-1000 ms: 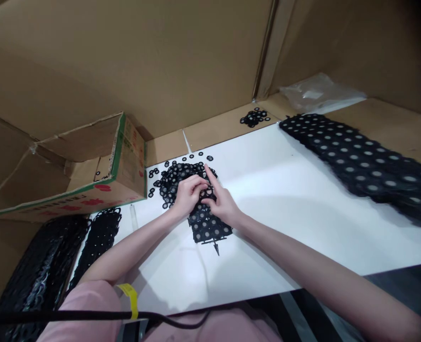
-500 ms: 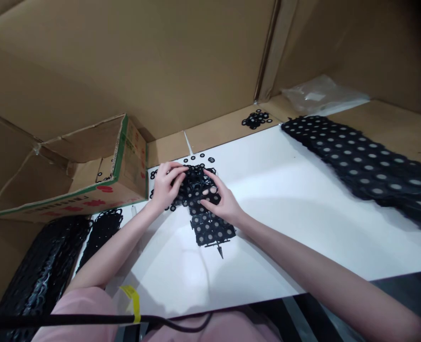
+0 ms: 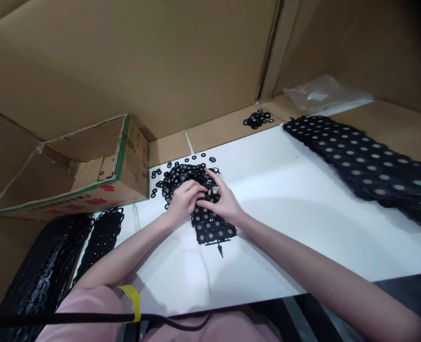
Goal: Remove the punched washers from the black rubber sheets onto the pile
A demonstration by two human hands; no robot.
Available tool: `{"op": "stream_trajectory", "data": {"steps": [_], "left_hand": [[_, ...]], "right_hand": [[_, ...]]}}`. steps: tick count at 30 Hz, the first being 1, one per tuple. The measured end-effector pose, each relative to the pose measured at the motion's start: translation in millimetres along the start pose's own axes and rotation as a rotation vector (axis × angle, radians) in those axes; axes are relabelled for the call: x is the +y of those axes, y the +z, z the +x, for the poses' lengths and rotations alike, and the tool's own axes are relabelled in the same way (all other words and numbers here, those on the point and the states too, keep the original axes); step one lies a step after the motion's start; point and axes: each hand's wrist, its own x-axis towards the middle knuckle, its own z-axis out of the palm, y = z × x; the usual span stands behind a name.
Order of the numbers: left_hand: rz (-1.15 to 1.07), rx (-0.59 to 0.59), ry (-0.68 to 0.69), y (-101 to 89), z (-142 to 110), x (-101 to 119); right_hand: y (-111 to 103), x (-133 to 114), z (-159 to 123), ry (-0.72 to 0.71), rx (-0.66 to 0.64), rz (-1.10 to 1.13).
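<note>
A black plastic grid panel with round holes lies on the white table in front of me. My left hand and my right hand meet over its far end, fingers pinched together on the panel. What the fingertips pinch is too small to make out. Just beyond the hands spreads a heap of small black rings.
An open cardboard box lies on its side at the left. Stacks of black panels sit at the lower left and along the right. A smaller ring cluster and a clear plastic bag lie at the back. Cardboard walls surround the table.
My left hand reached out onto the ring heap half a second ago, then came back to the panel beside my right hand. The right hand stayed on the panel.
</note>
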Motion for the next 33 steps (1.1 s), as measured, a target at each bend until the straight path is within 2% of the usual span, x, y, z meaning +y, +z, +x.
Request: {"op": "stream_trajectory", "data": {"steps": [7,13,15,25,30,33], "left_hand": [[-0.103,0.085,-0.104,11.4,-0.1,-1.0],[-0.229,-0.03,-0.132,-5.6,7.4,-5.6],[-0.252,-0.035,-0.14,-9.2,8.1,-6.5],[-0.194,0.157,-0.269,4.0,10.7,-4.4],[-0.083,0.298,-0.297,-8.0,25.5,-18.7],[-0.001,0.331,-0.301,-20.4,32.4,-33.5]], "right_hand": [[-1.2,0.6,-0.2,-0.09,0.008,0.046],[-1.7,3.4,0.7,-0.085,0.04,0.052],[-2.1,2.5,0.7,-0.085,0.031,0.055],[-4.2,-2.2,0.8,-0.079,-0.002,0.067],[-3.7,-2.3,-0.1,-0.024,-0.014,0.117],[-3.5,-0.6,-1.1,-0.003,-0.025,0.132]]}}
